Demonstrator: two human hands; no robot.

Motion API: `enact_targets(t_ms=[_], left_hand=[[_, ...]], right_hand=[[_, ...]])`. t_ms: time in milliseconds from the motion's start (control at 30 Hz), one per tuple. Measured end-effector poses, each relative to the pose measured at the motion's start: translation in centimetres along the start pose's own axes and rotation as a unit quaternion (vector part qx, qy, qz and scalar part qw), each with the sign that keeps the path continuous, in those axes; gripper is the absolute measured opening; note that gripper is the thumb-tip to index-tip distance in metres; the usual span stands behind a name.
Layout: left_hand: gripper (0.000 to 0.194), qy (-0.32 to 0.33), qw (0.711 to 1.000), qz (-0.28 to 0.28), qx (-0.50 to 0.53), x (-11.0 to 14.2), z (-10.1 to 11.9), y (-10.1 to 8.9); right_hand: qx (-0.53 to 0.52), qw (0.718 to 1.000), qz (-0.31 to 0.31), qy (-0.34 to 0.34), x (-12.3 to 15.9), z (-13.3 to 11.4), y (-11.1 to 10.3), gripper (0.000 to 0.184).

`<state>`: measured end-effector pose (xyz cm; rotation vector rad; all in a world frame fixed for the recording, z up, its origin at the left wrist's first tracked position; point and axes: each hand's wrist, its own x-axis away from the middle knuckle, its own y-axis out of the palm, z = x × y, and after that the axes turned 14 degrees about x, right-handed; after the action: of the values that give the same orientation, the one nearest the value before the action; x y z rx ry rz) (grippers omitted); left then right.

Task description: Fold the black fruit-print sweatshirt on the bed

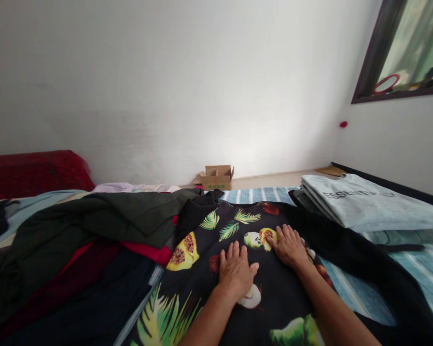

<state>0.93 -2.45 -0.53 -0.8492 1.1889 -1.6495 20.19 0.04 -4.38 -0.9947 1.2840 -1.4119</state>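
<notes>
A black garment printed with fruit and palm leaves (202, 240) lies spread on the bed in front of me. My left hand (235, 271) rests flat on its middle, fingers stretched out and close together. My right hand (289, 246) lies flat just to the right and a little farther away, fingers extended over a printed fruit. Neither hand holds anything; both palms press on the cloth.
A heap of dark green, red and navy clothes (94, 240) fills the left. A stack of folded garments topped by a grey shirt (364, 202) sits at the right on a blue striped sheet (252, 194). A small cardboard box (217, 177) stands by the white wall.
</notes>
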Motion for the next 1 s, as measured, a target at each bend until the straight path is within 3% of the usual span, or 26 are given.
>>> enact_targets(t_ms=[133, 267, 400, 633, 833, 933, 1000], left_hand=[[0.059, 0.008, 0.998, 0.060, -0.026, -3.8, 0.2, -1.5], [0.068, -0.071, 0.997, -0.002, -0.006, -7.7, -2.0, -0.8], [0.073, -0.079, 0.997, -0.010, 0.003, -8.8, -3.2, -0.1], [0.073, -0.063, 0.998, 0.017, 0.008, -11.5, -1.8, -0.8], [0.075, -0.086, 0.995, -0.019, 0.035, -14.3, -2.9, -0.7], [0.070, -0.092, 0.996, 0.005, 0.022, -14.8, -2.2, -0.9], [0.067, -0.051, 0.998, 0.029, 0.010, -15.2, -1.3, -0.8]], right_hand=[[-0.005, 1.000, -0.006, 0.000, 0.1, 0.1, -0.1, 0.074], [-0.010, 1.000, -0.020, 0.003, 0.1, 0.1, -0.3, 0.075], [-0.018, 1.000, -0.020, 0.000, 0.2, 0.1, -0.5, 0.075], [-0.038, 0.999, -0.017, -0.002, 0.3, 0.1, -0.9, 0.069], [-0.036, 0.999, -0.012, -0.010, 0.4, 0.2, -1.1, 0.066], [-0.035, 0.999, -0.014, -0.009, 0.3, 0.2, -1.2, 0.067], [-0.033, 0.999, -0.019, -0.008, 0.2, 0.2, -1.2, 0.066]])
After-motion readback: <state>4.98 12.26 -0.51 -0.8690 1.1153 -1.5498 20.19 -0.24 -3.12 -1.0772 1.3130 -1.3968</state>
